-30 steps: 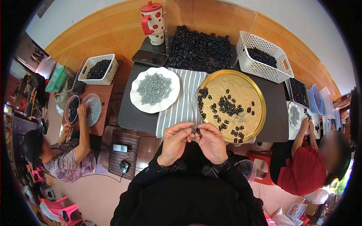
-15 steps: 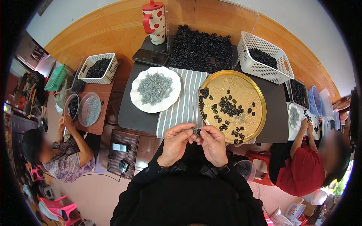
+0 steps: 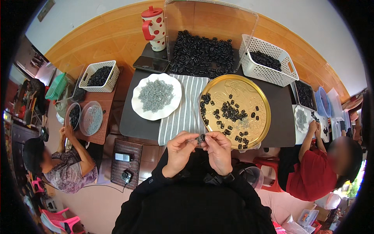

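My left hand (image 3: 180, 153) and my right hand (image 3: 219, 153) meet fingertip to fingertip just in front of the table edge. A small black plastic part (image 3: 202, 137) is pinched in my right fingers. Between my left thumb and forefinger is a tiny grey piece (image 3: 197, 139), perhaps a screw, touching or very near the black part. Beyond my left hand, a white scalloped plate (image 3: 137, 106) holds a heap of grey screw-like pieces (image 3: 156, 95). A round gold tray (image 3: 265, 117) by my right hand carries scattered black parts (image 3: 233, 113) and a few grey bits.
A striped cloth (image 3: 187, 109) lies under the plate and tray. Behind stand a clear bin (image 3: 249, 35) of black parts, a white basket (image 3: 272, 74), a phone (image 3: 150, 64) and a spotted tumbler (image 3: 155, 31). One person works at each side, at separate tables.
The view has shifted slightly, so the tabletop things sit a little lower and further left. My hands keep their fingertips together on the small pieces, turned slightly.
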`<action>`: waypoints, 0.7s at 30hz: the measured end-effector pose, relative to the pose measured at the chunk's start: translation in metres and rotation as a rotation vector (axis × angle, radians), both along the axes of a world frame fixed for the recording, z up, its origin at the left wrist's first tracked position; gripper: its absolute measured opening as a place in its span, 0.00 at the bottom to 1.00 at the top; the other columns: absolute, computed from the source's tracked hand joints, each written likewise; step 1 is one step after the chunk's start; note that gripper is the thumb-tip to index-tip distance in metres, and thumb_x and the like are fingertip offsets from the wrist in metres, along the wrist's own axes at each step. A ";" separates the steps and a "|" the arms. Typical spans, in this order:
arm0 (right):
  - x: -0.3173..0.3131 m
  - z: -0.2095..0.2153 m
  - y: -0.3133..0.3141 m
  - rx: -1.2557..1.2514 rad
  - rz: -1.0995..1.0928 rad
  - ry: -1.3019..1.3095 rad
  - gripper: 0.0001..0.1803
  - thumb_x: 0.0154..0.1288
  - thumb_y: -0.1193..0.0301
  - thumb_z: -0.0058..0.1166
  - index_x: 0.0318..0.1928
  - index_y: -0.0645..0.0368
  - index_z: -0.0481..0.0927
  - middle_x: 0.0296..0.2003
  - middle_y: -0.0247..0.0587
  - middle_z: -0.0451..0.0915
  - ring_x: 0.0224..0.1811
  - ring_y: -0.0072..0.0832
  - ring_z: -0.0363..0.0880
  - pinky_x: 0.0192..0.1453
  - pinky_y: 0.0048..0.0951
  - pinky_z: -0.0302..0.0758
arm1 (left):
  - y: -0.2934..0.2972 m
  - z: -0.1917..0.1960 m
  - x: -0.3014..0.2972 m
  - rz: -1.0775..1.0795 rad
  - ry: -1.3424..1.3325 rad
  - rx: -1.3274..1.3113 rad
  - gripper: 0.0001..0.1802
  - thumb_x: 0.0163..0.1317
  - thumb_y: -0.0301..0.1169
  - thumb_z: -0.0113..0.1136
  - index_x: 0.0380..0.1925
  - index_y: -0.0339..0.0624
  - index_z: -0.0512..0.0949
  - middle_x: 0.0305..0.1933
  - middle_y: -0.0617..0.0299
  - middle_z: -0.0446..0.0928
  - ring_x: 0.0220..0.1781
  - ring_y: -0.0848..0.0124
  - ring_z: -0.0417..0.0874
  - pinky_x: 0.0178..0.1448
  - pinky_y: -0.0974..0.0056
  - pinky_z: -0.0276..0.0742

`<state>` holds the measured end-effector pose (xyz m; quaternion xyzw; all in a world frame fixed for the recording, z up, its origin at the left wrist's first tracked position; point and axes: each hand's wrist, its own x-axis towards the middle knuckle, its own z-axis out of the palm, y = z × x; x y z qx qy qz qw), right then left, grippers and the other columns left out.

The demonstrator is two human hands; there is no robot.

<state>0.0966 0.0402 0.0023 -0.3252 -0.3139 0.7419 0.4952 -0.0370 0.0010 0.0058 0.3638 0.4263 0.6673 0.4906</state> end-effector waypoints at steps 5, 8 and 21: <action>0.000 0.002 -0.002 0.070 -0.020 -0.084 0.05 0.65 0.76 0.52 0.40 0.63 0.77 0.31 0.33 0.80 0.30 0.16 0.76 0.34 0.17 0.70 | -0.001 0.000 -0.001 0.005 0.030 -0.003 0.13 0.57 0.14 0.55 0.41 0.33 0.80 0.33 0.64 0.74 0.30 0.81 0.74 0.31 0.77 0.70; -0.001 0.003 -0.003 0.087 -0.037 -0.107 0.05 0.64 0.76 0.55 0.40 0.62 0.79 0.31 0.32 0.80 0.30 0.16 0.77 0.34 0.16 0.72 | -0.001 0.000 0.000 0.015 0.024 -0.002 0.13 0.57 0.14 0.55 0.41 0.33 0.80 0.33 0.64 0.74 0.30 0.81 0.73 0.31 0.77 0.70; -0.003 0.004 -0.004 0.349 -0.116 -0.331 0.04 0.63 0.79 0.55 0.39 0.65 0.78 0.30 0.30 0.78 0.30 0.13 0.74 0.35 0.16 0.71 | 0.000 -0.002 0.001 0.009 0.054 -0.012 0.12 0.57 0.14 0.56 0.41 0.33 0.80 0.32 0.64 0.74 0.30 0.80 0.74 0.31 0.77 0.71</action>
